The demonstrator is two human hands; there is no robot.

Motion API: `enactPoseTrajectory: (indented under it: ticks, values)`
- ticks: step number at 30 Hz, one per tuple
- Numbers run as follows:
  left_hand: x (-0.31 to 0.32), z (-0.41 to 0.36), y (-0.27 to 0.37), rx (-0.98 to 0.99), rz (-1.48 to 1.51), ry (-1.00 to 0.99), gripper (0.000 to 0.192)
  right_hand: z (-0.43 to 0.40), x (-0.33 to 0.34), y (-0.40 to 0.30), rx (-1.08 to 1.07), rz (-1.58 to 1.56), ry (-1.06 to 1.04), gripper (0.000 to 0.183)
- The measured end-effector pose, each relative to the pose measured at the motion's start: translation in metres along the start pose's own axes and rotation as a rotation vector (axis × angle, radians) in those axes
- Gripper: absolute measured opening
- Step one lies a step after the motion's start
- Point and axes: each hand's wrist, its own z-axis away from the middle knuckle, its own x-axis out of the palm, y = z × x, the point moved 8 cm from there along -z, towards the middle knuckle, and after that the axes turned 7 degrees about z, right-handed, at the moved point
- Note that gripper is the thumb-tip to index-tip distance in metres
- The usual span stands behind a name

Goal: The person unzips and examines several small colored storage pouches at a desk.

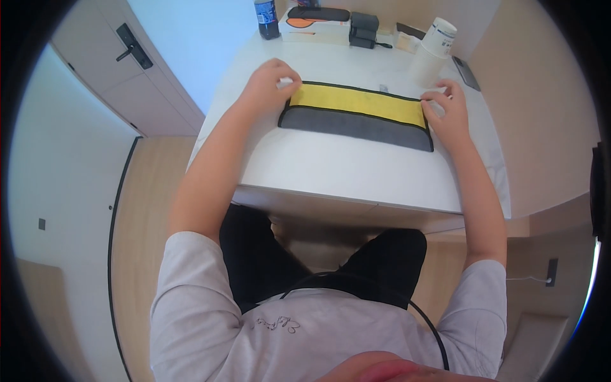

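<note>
A two-sided cloth, yellow on one face and grey on the other with black edging, lies folded on the white tabletop. Its yellow part is on the far side, and a grey strip shows along the near side. My left hand pinches the far left corner between thumb and fingers. At the far right corner, my right hand has thumb and forefinger on the black edging, its other fingers loosely curled.
Behind the cloth stand a dark drink bottle, a white box with a black case on it, and a dark grey folded item. Stacked paper cups and a phone are near the right wall.
</note>
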Motion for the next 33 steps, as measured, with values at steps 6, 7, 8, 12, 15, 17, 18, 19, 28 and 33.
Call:
enactPoseTrajectory:
  ticks: [6, 7, 8, 12, 15, 17, 18, 19, 28, 33]
  values:
    - [0.018, 0.043, 0.022, 0.061, -0.077, -0.225, 0.027, 0.020, 0.010, -0.025, -0.014, -0.219, -0.304, 0.016]
    - [0.018, 0.047, 0.025, 0.067, -0.078, -0.222, 0.027, 0.022, 0.010, -0.029, -0.005, -0.221, -0.351, 0.017]
    - [0.017, 0.049, 0.029, 0.073, -0.077, -0.193, 0.026, 0.024, 0.010, -0.029, -0.006, -0.214, -0.358, 0.018]
    - [0.014, 0.053, 0.033, 0.076, -0.037, -0.111, 0.018, 0.028, 0.015, -0.032, 0.045, -0.207, -0.382, 0.017]
    - [0.015, 0.051, 0.032, 0.025, 0.006, -0.077, 0.015, 0.028, 0.020, -0.027, 0.079, -0.218, -0.390, 0.015]
    - [0.012, 0.050, 0.036, 0.026, 0.008, -0.072, 0.014, 0.031, 0.029, -0.012, 0.295, -0.343, -0.495, 0.013]
    - [0.011, 0.050, 0.037, 0.025, 0.008, -0.071, 0.014, 0.031, 0.030, -0.009, 0.294, -0.340, -0.492, 0.013]
    - [0.010, 0.050, 0.038, 0.028, 0.009, -0.069, 0.014, 0.031, 0.030, -0.006, 0.306, -0.351, -0.464, 0.013]
    - [-0.019, 0.085, 0.068, 0.198, 0.048, 0.112, 0.020, 0.042, -0.020, -0.022, 0.238, -0.442, -0.190, 0.011]
    - [-0.022, 0.117, 0.093, 0.299, -0.017, 0.046, 0.016, 0.064, -0.052, -0.049, 0.113, -0.460, -0.109, 0.011]
